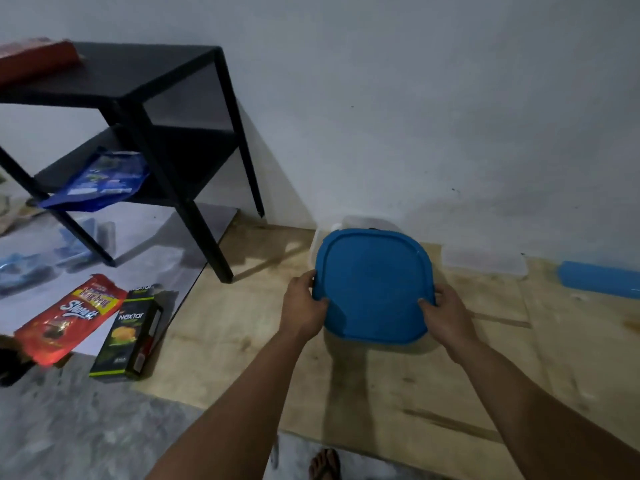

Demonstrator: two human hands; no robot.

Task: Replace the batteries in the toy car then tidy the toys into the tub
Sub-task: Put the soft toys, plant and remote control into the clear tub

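Observation:
A blue square lid (372,284) with rounded corners is held over a translucent white tub (360,223), of which only the far rim shows behind the lid. My left hand (304,306) grips the lid's left edge, thumb on top. My right hand (446,313) grips the right edge the same way. The tub's inside is hidden by the lid. No toy car or batteries show clearly; blurred blue shapes (27,271) lie on the floor at the far left.
A black two-shelf side table (138,109) stands at the left, with a blue packet (100,178) on its lower shelf. A red snack bag (69,317) and a dark Nextar box (128,334) lie on the floor. A blue object (599,278) lies at the right by the wall.

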